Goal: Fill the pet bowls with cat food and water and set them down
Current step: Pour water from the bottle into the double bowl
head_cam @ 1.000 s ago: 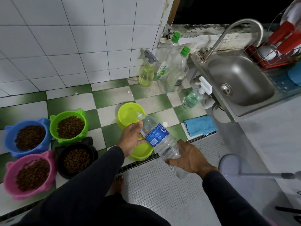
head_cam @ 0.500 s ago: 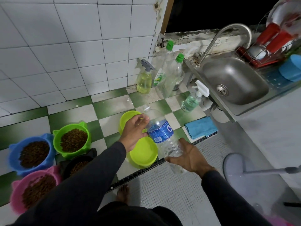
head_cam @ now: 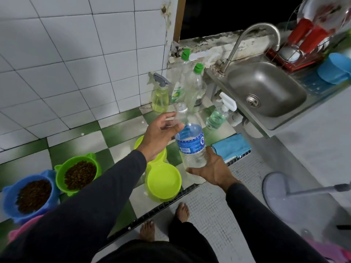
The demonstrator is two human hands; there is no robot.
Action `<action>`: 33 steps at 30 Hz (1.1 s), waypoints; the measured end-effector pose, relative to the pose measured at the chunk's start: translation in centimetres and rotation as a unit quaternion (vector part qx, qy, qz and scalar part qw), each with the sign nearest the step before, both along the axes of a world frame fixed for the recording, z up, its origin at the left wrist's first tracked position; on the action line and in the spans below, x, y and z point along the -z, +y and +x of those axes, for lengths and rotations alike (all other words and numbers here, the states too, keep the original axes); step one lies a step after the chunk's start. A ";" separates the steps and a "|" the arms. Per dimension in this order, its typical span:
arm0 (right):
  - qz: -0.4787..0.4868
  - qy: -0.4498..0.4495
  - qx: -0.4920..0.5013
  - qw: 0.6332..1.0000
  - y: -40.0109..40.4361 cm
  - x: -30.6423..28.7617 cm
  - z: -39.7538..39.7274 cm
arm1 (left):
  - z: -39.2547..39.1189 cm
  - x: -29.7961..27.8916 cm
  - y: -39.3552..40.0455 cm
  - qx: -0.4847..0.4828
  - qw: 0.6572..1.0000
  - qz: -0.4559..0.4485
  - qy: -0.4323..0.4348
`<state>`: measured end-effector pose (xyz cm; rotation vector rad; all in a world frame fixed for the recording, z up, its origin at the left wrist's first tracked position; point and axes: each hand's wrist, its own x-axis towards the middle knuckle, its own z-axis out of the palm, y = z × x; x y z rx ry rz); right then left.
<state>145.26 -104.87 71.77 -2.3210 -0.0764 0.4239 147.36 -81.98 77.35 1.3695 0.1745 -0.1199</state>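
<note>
A clear water bottle [head_cam: 190,141] with a blue label stands nearly upright in the air, its neck uncapped. My right hand [head_cam: 212,169] grips its lower part from below. My left hand [head_cam: 161,133] hovers beside the bottle's shoulder with fingers loosely spread, holding nothing that I can see. Below them lies a lime double bowl [head_cam: 163,183] on the checked floor, its far half mostly hidden by my left wrist. A green bowl [head_cam: 77,173] and a blue bowl [head_cam: 30,194] hold brown kibble at the left. A pink bowl [head_cam: 22,226] peeks from under my left sleeve.
A steel sink [head_cam: 266,92] with a curved tap stands at the right. Below it are a spray bottle [head_cam: 160,95], two green-capped bottles, a pump bottle [head_cam: 216,116] and a blue cloth [head_cam: 231,145]. A drain grate [head_cam: 171,202] edges the raised floor. My bare feet stand below it.
The bottle has swung from a tilt over the lime bowl to nearly upright and higher. My left hand left the bowl's rim and rose beside the bottle's neck.
</note>
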 end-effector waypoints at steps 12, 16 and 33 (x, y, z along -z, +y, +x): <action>0.137 0.025 0.029 0.990 1.1 1.5 4.0 | 2.1 -1.9 -1.2 0.015 0.992 0.092 -0.087; 0.211 0.042 0.043 0.976 1.3 2.6 4.7 | 2.2 -1.5 -1.5 0.026 0.987 0.123 -0.097; 0.321 0.123 0.091 0.935 1.4 5.6 5.1 | 1.7 0.6 -1.6 0.059 0.982 0.163 -0.073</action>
